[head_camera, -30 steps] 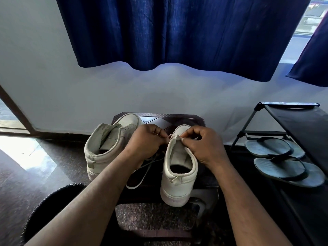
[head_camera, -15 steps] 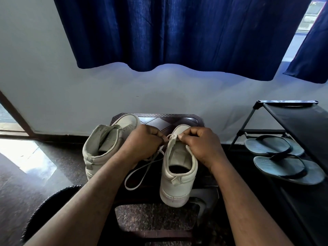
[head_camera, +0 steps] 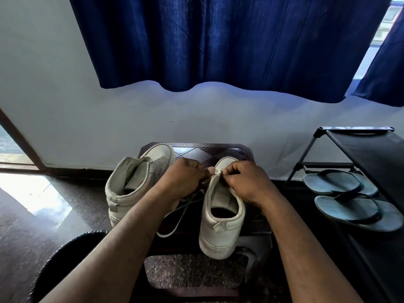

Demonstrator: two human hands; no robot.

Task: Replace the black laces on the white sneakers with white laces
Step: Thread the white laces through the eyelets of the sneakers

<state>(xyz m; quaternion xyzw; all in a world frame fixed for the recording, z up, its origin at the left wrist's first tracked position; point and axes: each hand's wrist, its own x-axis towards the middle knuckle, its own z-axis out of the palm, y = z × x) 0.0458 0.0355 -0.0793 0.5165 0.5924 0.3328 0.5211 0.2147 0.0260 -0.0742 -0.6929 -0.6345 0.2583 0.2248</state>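
The sneaker (head_camera: 220,228) points heel-to-viewer; right hand (head_camera: 248,183) pinches its top eyelet edge, left hand (head_camera: 184,179) just beside pinches the white lace (head_camera: 168,234), slack trailing left.

Dim overall, daylit from window (head_camera: 390,17) far right and doorway (head_camera: 8,147) left. Blown-out glare on floor (head_camera: 35,197) near left (polished stone). Bluish cast on wall (head_camera: 65,106). Wide-angle bending at edges; sharp centre.

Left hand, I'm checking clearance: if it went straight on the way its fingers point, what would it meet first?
Likely the top edge of the right sneaker, at its fingertips; the left hand, gripping the white lace, points rightward, with the right hand just beyond.
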